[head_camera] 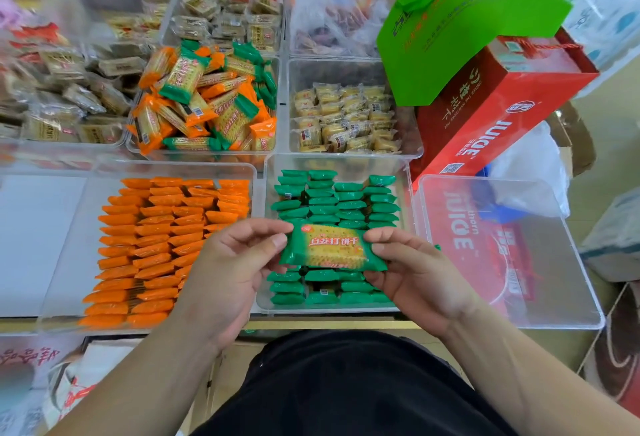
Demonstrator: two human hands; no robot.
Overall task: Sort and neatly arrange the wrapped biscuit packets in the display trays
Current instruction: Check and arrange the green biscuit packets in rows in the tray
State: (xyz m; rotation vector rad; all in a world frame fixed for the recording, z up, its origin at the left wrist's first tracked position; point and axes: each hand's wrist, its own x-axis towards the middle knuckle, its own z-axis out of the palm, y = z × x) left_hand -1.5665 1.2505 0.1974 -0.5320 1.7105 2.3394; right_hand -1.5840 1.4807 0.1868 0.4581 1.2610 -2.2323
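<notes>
A shop counter is covered with clear plastic trays of wrapped snacks. Beyond our hands, the mixed tray (194,155) holds a loose heap of orange and green packets, so we judge a good part of the sorting is left. To the left of our left hand (239,262), the orange tray (173,167) already has orange packets standing on edge in tidy rows. Directly under both hands, the green tray (337,160) has four columns of green packets in the same way, and it looks nearly full.

We hold one green biscuit packet (329,247) just above this green tray. The left hand pinches its left end between thumb and fingers, and the right hand (412,273) pinches its right end. The long axis of the packet runs from hand to hand, left to right, with the right end a little lower. The printed face looks up at us, and the text reads upright.
</notes>
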